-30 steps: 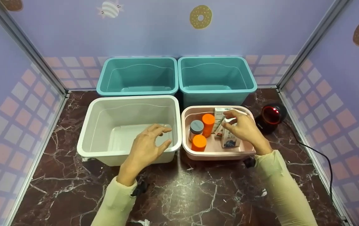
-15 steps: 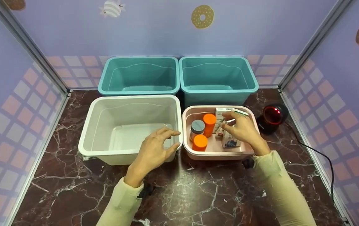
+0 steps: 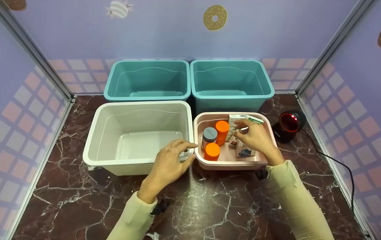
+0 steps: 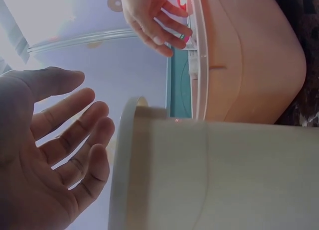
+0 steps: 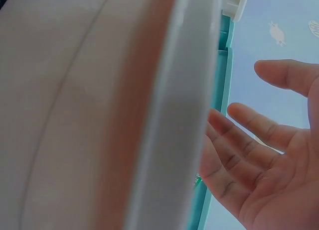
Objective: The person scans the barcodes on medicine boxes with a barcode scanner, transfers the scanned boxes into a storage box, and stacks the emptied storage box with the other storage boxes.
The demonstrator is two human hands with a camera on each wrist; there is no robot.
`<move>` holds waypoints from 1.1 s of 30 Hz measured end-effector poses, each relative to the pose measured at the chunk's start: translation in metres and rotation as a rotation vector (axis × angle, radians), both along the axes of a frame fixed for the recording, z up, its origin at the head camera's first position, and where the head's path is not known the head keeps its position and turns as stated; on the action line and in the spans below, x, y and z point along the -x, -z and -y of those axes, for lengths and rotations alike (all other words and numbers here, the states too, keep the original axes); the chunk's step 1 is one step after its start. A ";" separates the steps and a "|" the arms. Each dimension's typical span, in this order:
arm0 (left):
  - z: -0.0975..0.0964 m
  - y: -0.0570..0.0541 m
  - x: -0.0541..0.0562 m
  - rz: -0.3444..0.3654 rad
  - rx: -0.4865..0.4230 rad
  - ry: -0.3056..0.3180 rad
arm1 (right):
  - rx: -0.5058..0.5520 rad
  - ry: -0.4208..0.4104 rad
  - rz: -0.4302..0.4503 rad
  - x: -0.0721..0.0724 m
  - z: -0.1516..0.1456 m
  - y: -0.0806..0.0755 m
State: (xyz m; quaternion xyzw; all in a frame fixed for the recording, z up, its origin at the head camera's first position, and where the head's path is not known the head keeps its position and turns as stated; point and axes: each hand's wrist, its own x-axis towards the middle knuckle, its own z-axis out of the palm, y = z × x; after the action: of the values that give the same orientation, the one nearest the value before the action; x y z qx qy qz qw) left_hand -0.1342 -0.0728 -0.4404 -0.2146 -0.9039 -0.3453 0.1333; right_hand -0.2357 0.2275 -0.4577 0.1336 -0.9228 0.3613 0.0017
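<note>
My left hand [image 3: 169,163] hovers over the front right corner of the white bin [image 3: 137,162], fingers loosely bent and holding nothing. Its fingertips point at the pink bin [image 3: 232,163]. My right hand [image 3: 257,138] is above the right part of the pink bin, thumb and fingers spread apart around no object. Beneath it, white medicine boxes [image 3: 244,151] are partly hidden. Left of them stand an orange-capped bottle [image 3: 222,126], a shorter orange-capped bottle [image 3: 212,150] and a grey-capped bottle [image 3: 209,134]. In the right wrist view, the right palm [image 5: 271,175] shows bare beside the pink rim.
Two teal bins, a left one [image 3: 147,99] and a right one [image 3: 232,97], stand behind against the wall. At the right sits a black scanner [image 3: 288,125] with a red light, its cable [image 3: 338,163] running forward. Dark marbled tabletop [image 3: 210,206] lies in front.
My left hand has moved rightward from over the white bin to its right rim, near the pink bin. My right hand has stayed almost in place above the boxes.
</note>
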 end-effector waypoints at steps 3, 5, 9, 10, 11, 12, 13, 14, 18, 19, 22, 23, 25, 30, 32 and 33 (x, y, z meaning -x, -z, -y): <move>-0.003 0.001 -0.001 0.004 -0.005 -0.003 | 0.004 0.003 0.001 0.000 0.000 0.001; -0.005 0.001 -0.002 0.009 -0.003 -0.002 | 0.006 0.003 0.004 0.000 0.001 0.002; -0.008 0.002 -0.004 0.012 0.001 0.000 | -0.004 0.007 0.002 0.001 0.002 0.003; -0.009 0.002 -0.004 0.010 0.000 0.001 | -0.008 0.008 0.001 0.001 0.002 0.004; -0.010 0.003 -0.005 0.008 -0.004 0.004 | -0.011 0.007 0.002 0.001 0.003 0.004; -0.011 0.003 -0.006 0.004 -0.007 0.006 | -0.014 0.008 0.003 0.001 0.003 0.005; -0.012 0.004 -0.006 -0.001 -0.007 0.009 | -0.018 0.007 0.006 0.001 0.003 0.005; -0.013 0.005 -0.007 -0.007 -0.005 0.011 | -0.020 0.007 0.011 0.001 0.004 0.006; -0.015 0.008 -0.009 -0.031 0.004 0.020 | -0.023 0.015 0.034 0.001 0.005 0.007; -0.016 0.008 -0.010 -0.036 0.007 0.022 | -0.024 0.017 0.037 0.001 0.005 0.008; -0.018 0.010 -0.012 -0.050 0.024 0.026 | -0.022 0.021 0.042 0.001 0.005 0.009; -0.019 0.011 -0.012 -0.054 0.033 0.027 | -0.023 0.019 0.041 0.001 0.006 0.010; -0.021 0.012 -0.014 -0.059 0.052 0.028 | -0.021 0.015 0.041 0.001 0.006 0.010; -0.026 0.014 -0.017 -0.063 0.063 0.033 | -0.013 0.006 0.048 0.001 0.008 0.012; -0.028 0.015 -0.019 -0.058 0.062 0.035 | -0.003 0.004 0.056 0.001 0.009 0.012; -0.029 0.016 -0.019 -0.054 0.062 0.035 | -0.001 0.004 0.060 0.001 0.009 0.012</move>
State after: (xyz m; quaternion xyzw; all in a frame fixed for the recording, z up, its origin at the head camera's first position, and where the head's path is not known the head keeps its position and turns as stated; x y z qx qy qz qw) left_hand -0.1152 -0.0435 -0.4560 -0.2435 -0.9064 -0.3135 0.1448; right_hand -0.2370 0.2187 -0.4693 0.1209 -0.9228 0.3648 -0.0253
